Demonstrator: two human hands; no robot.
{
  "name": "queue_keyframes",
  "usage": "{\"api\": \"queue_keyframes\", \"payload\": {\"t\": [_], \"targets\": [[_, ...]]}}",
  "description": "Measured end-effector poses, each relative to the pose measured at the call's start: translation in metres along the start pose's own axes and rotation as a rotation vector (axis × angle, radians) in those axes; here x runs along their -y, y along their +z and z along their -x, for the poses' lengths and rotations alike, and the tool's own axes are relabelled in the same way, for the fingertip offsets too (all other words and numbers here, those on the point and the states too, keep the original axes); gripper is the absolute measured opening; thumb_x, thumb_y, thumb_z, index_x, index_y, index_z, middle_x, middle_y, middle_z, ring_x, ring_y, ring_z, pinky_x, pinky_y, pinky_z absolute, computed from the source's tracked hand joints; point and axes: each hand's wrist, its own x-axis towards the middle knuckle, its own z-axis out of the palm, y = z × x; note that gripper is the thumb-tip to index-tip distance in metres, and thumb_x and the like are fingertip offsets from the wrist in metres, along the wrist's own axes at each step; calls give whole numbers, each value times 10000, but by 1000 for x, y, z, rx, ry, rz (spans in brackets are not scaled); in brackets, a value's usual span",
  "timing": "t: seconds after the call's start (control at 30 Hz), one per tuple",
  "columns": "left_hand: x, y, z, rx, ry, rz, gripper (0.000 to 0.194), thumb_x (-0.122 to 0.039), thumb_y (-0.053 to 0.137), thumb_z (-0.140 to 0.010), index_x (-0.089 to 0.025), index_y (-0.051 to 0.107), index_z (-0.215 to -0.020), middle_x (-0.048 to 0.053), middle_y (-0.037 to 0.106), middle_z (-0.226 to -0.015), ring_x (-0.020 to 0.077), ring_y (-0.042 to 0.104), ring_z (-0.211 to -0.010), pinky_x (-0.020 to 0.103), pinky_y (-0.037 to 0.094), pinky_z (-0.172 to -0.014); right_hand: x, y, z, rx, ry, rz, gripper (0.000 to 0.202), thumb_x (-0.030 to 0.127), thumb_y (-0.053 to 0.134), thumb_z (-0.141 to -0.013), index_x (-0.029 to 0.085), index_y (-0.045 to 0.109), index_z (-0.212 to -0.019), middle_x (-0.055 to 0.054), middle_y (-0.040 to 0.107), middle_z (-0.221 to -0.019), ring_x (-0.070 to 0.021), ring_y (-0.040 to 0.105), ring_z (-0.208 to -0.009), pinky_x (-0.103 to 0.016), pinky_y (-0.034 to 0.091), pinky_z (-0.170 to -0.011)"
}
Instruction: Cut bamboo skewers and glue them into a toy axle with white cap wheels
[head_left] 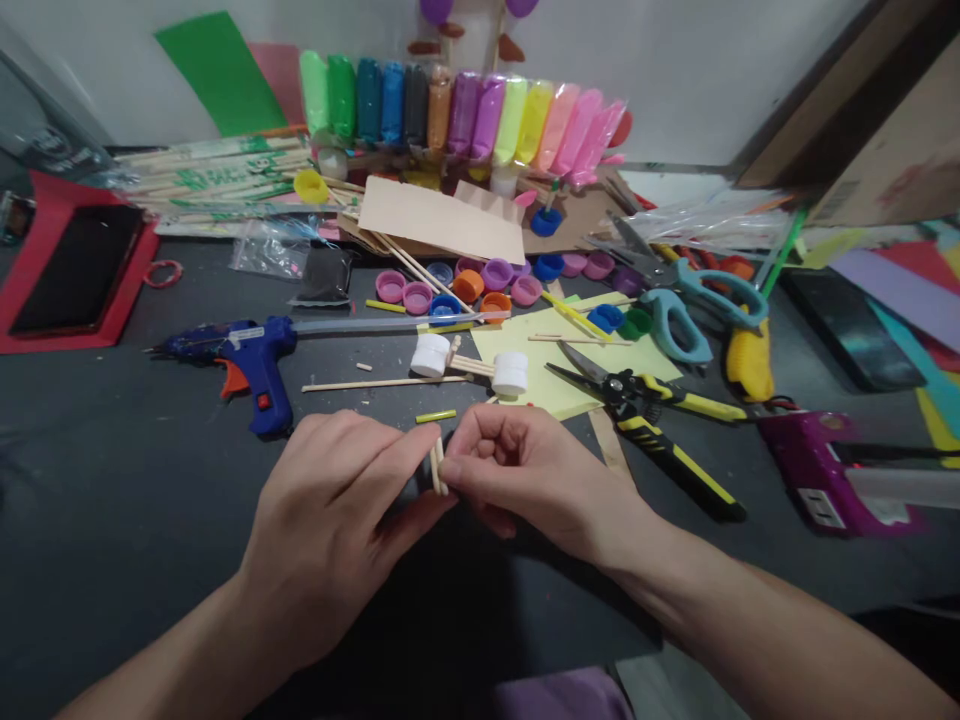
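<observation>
Head view: purple item (562, 695) at the bottom edge, partly cut off. Next, both bare hands meet over the near part of a dark surface (150, 520). Left hand (341, 500): grip closed, short wooden sticks (438, 468) clasped between thumb and index finger. Right hand (517, 470): grip also closed on the same sticks, thumb against their side, other fingers curled. Sticks sit side by side, roughly upright in view, between the two hands; whether their lower ends touch the surface, cannot tell.

Just beyond the fingers, a short yellow stick (436, 416). To the right, black-and-yellow pruning shears (621, 388), blades apart, partly over pale yellow paper (517, 350); farther right, a magenta box (806, 470). To the left, blue glue gun (262, 375) with orange trigger, translucent glue stick (367, 325) running out of its back. Between gun and shears: long wooden stick (375, 385) lying flat, and white discs (510, 373) joined by thin sticks.

Farther on, loose coloured caps (469, 287) in rough rows, blue-handled scissors (675, 325) right of them. Left, a black phone (79, 268) on red card (139, 270). Behind, beige cardboard (442, 220); at the back, a row of coloured clay packs (465, 115) along the white wall (675, 60).
</observation>
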Motion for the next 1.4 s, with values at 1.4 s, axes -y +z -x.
{"api": "queue_keyframes", "payload": {"t": [1.4], "targets": [[13, 4, 1, 29, -82, 65, 274, -322, 701, -874, -193, 619, -1102, 40, 681, -897, 220, 613, -830, 346, 460, -707, 20, -55, 29, -517, -475, 1278, 118, 219, 582, -927, 180, 686, -888, -34, 717, -795, -170, 620, -703, -269, 392, -658]]}}
